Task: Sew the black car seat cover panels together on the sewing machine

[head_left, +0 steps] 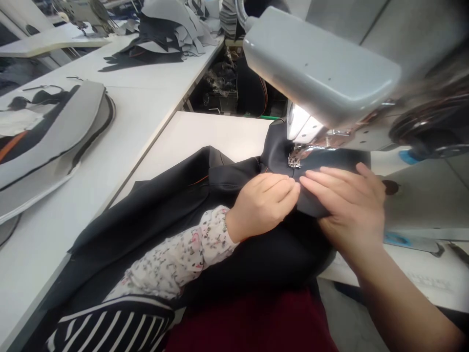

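The left hand (264,204), fingers curled, grips the black fabric (229,182), which lies partly beneath the presser foot (294,160) of the sewing machine (322,66). The right hand (346,200) rests unclenched upon it, the 2 hands' fingertips close together.

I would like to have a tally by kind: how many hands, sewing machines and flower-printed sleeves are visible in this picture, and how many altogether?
Hands: 2 (left hand and right hand, both on the black fabric)
Sewing machines: 2 (near machine, far machine)
Flower-printed sleeve: 1
Total: 5
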The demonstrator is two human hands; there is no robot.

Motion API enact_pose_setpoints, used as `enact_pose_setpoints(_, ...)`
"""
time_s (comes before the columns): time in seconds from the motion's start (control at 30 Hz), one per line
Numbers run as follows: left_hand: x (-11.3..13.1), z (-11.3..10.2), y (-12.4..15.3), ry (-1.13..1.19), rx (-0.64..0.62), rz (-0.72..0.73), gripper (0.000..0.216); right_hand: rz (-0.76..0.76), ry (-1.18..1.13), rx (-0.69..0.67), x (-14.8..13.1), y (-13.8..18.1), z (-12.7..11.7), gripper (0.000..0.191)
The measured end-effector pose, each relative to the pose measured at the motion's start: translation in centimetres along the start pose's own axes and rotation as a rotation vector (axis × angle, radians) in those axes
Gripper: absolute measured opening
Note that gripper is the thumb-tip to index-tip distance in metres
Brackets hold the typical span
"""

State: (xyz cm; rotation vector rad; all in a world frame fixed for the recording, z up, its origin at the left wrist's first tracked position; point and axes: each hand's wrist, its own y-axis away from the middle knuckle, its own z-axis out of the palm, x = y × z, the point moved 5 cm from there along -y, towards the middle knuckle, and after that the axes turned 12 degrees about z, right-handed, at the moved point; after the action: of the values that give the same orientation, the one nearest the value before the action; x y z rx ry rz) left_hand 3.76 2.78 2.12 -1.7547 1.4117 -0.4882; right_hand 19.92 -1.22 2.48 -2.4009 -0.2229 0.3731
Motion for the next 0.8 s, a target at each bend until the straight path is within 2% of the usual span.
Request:
enact_pose_setpoints(0.23,-0.2,0.9,-0.3,-0.019,-0.003,-0.045,0.019,-0.002,-0.048,-0.014,1.2,-0.8,0.0,0.055)
enact_pose_setpoints(0.4,-0.1,1.3,-0.5,-0.065,0.076,-0.059,0.02,-0.002,-0.12,-0.039,2.4,-1.6,0.7,0.049)
enact_pose_setpoints(0.57,-0.4,2.3,0.3,0.007,0.149,-0.062,0.022,0.075,-0.196,-0.016,3.4,-1.8,1.3,0.038)
enact_pose_setpoints(0.8,-1.1,3.2,1.5,0.093,0.214,-0.066,0.026,0.11,-0.244,0.01,4.0,-2.1,2.3,0.036)
